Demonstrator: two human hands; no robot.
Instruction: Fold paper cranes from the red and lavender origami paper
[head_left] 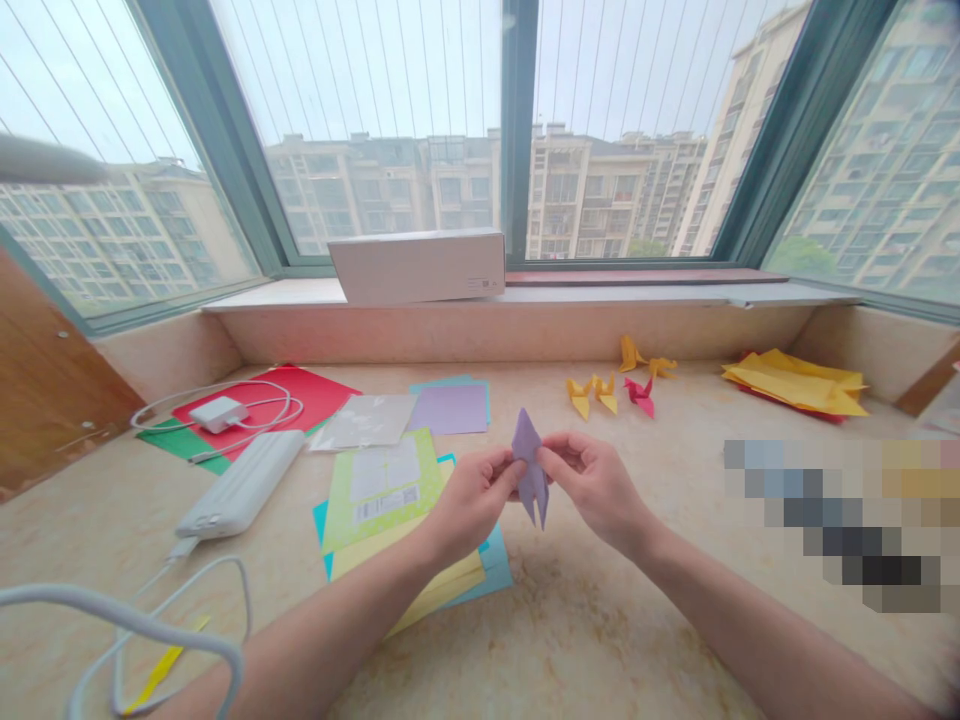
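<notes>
A folded piece of purple origami paper (529, 455) is held up between my hands above the stone-patterned surface. It has a pointed top and two narrow legs hanging down with a slit between them. My left hand (484, 490) pinches its left edge between thumb and fingers. On the other side, my right hand (592, 480) grips the right edge the same way. Some fingertips are hidden behind the paper. Beyond my right hand stand several small yellow folded birds (604, 393) and one pink-red folded bird (641, 396).
Left of my hands lie a green paper packet (386, 480), purple sheets (450, 409), red paper (330, 385), a white power bank (244, 485), a charger (218, 413) and looping cable (124, 610). Yellow paper (795, 382) is stacked at right. A white box (420, 268) rests on the sill.
</notes>
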